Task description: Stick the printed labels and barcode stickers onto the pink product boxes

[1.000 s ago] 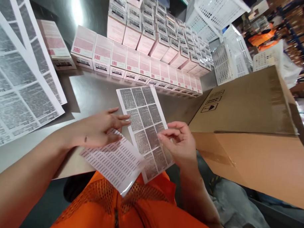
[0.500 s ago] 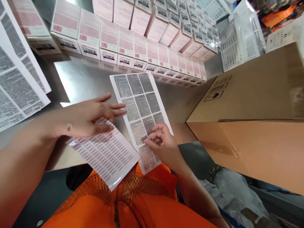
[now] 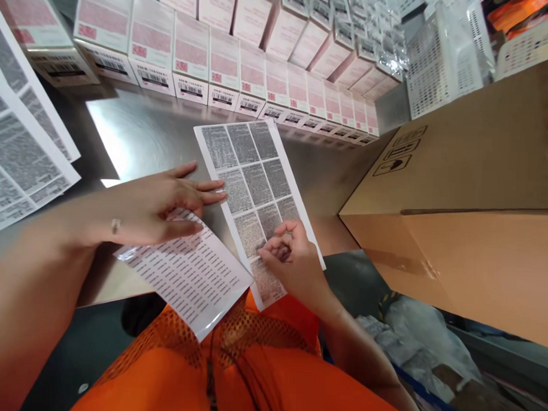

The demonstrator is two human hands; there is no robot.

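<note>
A sheet of grey text labels (image 3: 252, 181) lies on the steel table (image 3: 145, 141), its near end hanging over the edge. My left hand (image 3: 161, 210) lies flat with fingers spread; its fingertips press the sheet's left edge and its thumb rests on a second sheet of small printed labels (image 3: 186, 274). My right hand (image 3: 290, 260) is curled over the lower part of the grey sheet, fingertips pinched at a label's edge. Whether a label has lifted is hidden by the fingers.
Rows of pink and white boxes (image 3: 242, 72) stand along the far side. More label sheets (image 3: 19, 148) lie at the left. A large cardboard carton (image 3: 472, 194) sits at the right, white baskets (image 3: 441, 55) behind it. An orange mesh vest (image 3: 232, 372) fills the bottom.
My right hand moved down and left onto the lower part of the grey sheet and curled its fingers. The camera tilted, so the table shifted in view. My left hand stayed put.
</note>
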